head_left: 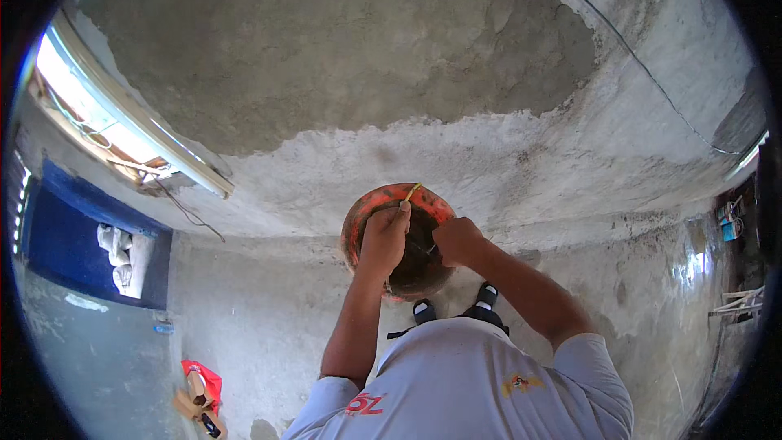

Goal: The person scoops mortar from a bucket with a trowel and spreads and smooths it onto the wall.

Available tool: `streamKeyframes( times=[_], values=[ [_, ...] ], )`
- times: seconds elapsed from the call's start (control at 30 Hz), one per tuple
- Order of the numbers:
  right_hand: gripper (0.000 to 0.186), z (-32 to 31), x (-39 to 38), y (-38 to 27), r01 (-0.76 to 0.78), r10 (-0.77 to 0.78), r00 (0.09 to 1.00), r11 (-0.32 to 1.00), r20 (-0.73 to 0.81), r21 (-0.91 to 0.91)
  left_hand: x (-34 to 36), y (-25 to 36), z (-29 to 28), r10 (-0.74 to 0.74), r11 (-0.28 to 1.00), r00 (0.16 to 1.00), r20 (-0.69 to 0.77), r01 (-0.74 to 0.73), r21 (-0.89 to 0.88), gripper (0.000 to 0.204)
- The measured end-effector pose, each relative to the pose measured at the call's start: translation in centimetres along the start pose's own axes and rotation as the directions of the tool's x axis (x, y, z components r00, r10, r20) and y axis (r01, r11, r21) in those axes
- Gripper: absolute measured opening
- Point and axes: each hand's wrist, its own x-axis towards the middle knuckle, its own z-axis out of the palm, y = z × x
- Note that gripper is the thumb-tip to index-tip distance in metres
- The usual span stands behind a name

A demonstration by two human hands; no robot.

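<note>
An orange bucket (355, 210), its inside smeared dark, hangs or stands in front of me, above my feet. My left hand (384, 240) is closed at its far rim on a yellow cord-like handle (415, 191), thumb on top. On the right side of the bucket's mouth, my right hand (458, 241) makes a fist. A thin pale metal shank (429, 249) runs from that fist into the bucket; it looks like a trowel's, with the blade hidden in the dark inside. How much mortar the bucket holds cannot be made out.
Ahead rises a rough wall with a large patch of wet grey plaster (350, 41). A cable (627, 49) hangs across its right side. A bright window opening (114, 118) lies left, above a blue doorway (65, 228). Cardboard and a red bag (212, 383) lie on the floor.
</note>
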Motion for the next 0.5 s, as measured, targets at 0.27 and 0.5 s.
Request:
streamKeyframes(
  times=[0.27,0.5],
  values=[
    [0.025,0.3,-1.0,0.6,0.051,-0.052,0.998,0.998,0.028,0.035,0.9,0.5,1.7,0.004,1.0,0.999,0.048,-0.003,-0.014,0.049],
    [0.028,2.1,-0.3,2.9,0.053,-0.066,0.996,0.98,0.061,0.19,2.5,-0.2,3.6,0.089,0.992,0.982,0.169,-0.073,-0.099,0.048]
  ],
)
